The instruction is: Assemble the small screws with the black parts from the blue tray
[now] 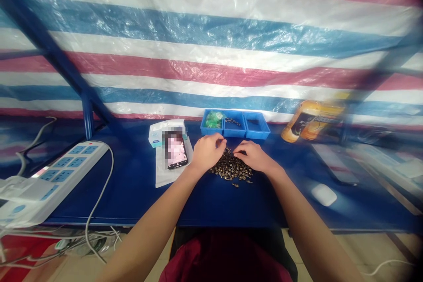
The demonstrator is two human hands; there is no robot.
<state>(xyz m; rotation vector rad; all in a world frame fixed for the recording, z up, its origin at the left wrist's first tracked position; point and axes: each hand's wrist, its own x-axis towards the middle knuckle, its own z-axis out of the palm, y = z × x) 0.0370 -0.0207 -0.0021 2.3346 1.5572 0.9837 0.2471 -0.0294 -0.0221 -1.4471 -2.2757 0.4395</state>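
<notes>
A heap of small brass-coloured metal screw-like parts (pixel 231 168) lies on the blue table between my hands, with a few loose pieces at its near edge. At the heap's upper left is my left hand (pixel 209 150), thumb and fingertips pinched together; whatever they hold is too small to make out. My right hand (pixel 254 155) reaches in from the other side, its fingers curled and closed at the top of the heap, their tips partly hidden among the parts. Just beyond stand joined blue bins (pixel 234 130), holding a green bag (pixel 214 119) and small dark pieces.
A lit phone (pixel 176 152) rests on white packaging (pixel 161 176) to the left. Farther left lies a power strip (pixel 66 167) with a cable. Orange bottles (pixel 302 121), another phone (pixel 333 165) and a white case (pixel 324 194) are on the right. Striped sheeting (pixel 211 44) hangs behind.
</notes>
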